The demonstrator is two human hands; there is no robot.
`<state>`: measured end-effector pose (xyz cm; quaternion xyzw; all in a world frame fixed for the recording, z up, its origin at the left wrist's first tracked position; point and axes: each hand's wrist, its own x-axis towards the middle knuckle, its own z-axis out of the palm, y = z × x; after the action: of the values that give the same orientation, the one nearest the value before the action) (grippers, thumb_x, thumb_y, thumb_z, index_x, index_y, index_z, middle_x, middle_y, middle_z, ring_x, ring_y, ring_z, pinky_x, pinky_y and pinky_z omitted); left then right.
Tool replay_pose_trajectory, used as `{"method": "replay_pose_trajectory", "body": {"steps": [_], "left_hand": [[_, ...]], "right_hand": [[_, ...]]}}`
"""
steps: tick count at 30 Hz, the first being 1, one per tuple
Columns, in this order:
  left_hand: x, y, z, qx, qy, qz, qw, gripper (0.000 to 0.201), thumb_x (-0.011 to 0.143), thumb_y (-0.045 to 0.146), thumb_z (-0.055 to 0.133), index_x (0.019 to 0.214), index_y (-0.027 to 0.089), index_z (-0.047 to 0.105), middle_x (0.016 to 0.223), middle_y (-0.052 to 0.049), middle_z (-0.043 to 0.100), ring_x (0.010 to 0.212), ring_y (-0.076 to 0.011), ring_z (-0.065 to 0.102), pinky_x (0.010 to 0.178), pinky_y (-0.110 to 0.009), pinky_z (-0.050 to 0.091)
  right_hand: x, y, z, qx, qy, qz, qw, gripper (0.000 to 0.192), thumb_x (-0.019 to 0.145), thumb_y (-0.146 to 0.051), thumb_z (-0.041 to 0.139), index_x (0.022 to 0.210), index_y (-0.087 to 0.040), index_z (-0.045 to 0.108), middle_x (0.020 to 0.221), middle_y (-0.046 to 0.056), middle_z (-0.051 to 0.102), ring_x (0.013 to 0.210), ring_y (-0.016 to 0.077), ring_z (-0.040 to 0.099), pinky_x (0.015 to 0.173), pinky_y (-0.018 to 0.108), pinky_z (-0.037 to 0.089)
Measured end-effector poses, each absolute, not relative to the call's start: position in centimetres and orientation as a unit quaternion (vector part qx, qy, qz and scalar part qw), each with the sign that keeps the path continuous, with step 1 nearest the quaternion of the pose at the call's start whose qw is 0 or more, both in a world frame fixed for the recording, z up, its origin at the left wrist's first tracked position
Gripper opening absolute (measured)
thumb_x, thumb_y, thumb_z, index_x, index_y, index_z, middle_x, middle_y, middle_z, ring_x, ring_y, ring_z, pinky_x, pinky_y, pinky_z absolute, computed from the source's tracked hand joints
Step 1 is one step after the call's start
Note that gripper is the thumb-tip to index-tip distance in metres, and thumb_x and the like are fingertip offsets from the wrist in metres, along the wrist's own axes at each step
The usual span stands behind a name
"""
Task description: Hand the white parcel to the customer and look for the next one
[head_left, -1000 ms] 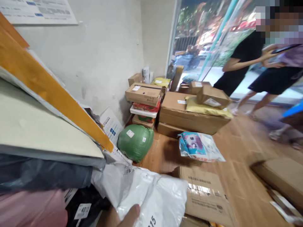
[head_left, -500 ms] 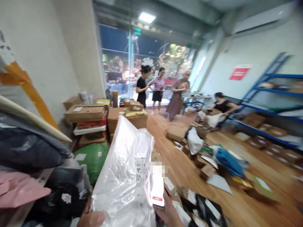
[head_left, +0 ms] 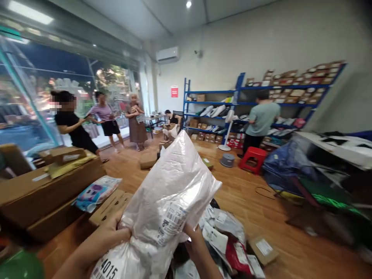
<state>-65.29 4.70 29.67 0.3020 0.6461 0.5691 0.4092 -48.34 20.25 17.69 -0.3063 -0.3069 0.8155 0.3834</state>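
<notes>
Wooden flooring [head_left: 250,197] strewn with parcels surrounds the person, who holds a white plastic mailer [head_left: 171,193] upright at chest height. Left hand [head_left: 112,234] clenches its crumpled lower end; right hand [head_left: 193,238] pinches the edge beside the barcode label [head_left: 171,223]. Reading that label looks like the present step, which calls for steadying the bag.

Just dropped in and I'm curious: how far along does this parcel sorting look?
Partly done, I'd guess. The blue shelves at the back already hold rows of boxes. In hand: the left hand and right hand grip a white plastic parcel with a barcode label. Left: loose packets heaped on the floor and cardboard boxes beside them.
</notes>
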Motion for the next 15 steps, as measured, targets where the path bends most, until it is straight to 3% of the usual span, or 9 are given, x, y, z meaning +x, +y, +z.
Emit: {"method": "replay_pose_trajectory", "body": {"steps": [2, 5, 9, 12, 15], "left_hand": [[-62.0, 8.7, 30.3, 0.324, 0.648, 0.543, 0.424, 0.035, 0.056, 0.017, 0.066, 0.091, 0.017, 0.067, 0.073, -0.001, 0.069, 0.082, -0.0248, 0.064, 0.070, -0.029, 0.049], [-56.9, 15.0, 29.2, 0.231, 0.598, 0.587, 0.494, 0.031, 0.060, 0.031, 0.066, 0.086, 0.014, 0.067, 0.066, -0.004, 0.069, 0.074, -0.0268, 0.066, 0.064, -0.032, 0.051], [-49.7, 22.4, 26.5, 0.176, 0.573, 0.597, 0.533, 0.040, 0.053, 0.034, 0.078, 0.086, 0.015, 0.068, 0.082, -0.011, 0.072, 0.083, -0.0315, 0.067, 0.077, -0.041, 0.052], [-44.8, 26.3, 25.3, 0.187, 0.562, 0.577, 0.562, 0.031, 0.052, 0.034, 0.078, 0.075, 0.015, 0.070, 0.083, -0.013, 0.072, 0.088, -0.0323, 0.066, 0.084, -0.041, 0.051], [-41.2, 28.6, 24.9, 0.195, 0.569, 0.605, 0.522, 0.018, 0.054, 0.031, 0.077, 0.065, 0.019, 0.070, 0.080, -0.008, 0.073, 0.096, -0.0306, 0.064, 0.091, -0.038, 0.049]], "right_hand": [[-44.2, 23.5, 18.5, -0.323, -0.305, 0.791, 0.421, 0.057, 0.043, -0.021, 0.074, 0.098, -0.021, 0.060, 0.085, 0.003, 0.071, 0.087, 0.0268, 0.063, 0.086, 0.042, 0.045], [-37.7, 28.0, 19.1, -0.348, -0.306, 0.761, 0.455, 0.056, 0.047, -0.016, 0.071, 0.102, -0.023, 0.059, 0.084, 0.001, 0.071, 0.085, 0.0237, 0.063, 0.088, 0.039, 0.044], [-29.5, 32.2, 19.1, -0.369, -0.296, 0.739, 0.480, 0.054, 0.051, -0.017, 0.071, 0.103, -0.021, 0.059, 0.084, 0.001, 0.072, 0.090, 0.0239, 0.063, 0.084, 0.036, 0.047], [-24.7, 33.8, 18.9, -0.393, -0.271, 0.734, 0.483, 0.043, 0.055, -0.020, 0.075, 0.096, -0.017, 0.061, 0.088, 0.003, 0.072, 0.084, 0.0231, 0.065, 0.073, 0.033, 0.051], [-20.8, 34.5, 18.5, -0.420, -0.234, 0.724, 0.495, 0.041, 0.057, -0.030, 0.078, 0.092, -0.015, 0.062, 0.087, 0.007, 0.072, 0.070, 0.0221, 0.067, 0.060, 0.032, 0.053]]}}
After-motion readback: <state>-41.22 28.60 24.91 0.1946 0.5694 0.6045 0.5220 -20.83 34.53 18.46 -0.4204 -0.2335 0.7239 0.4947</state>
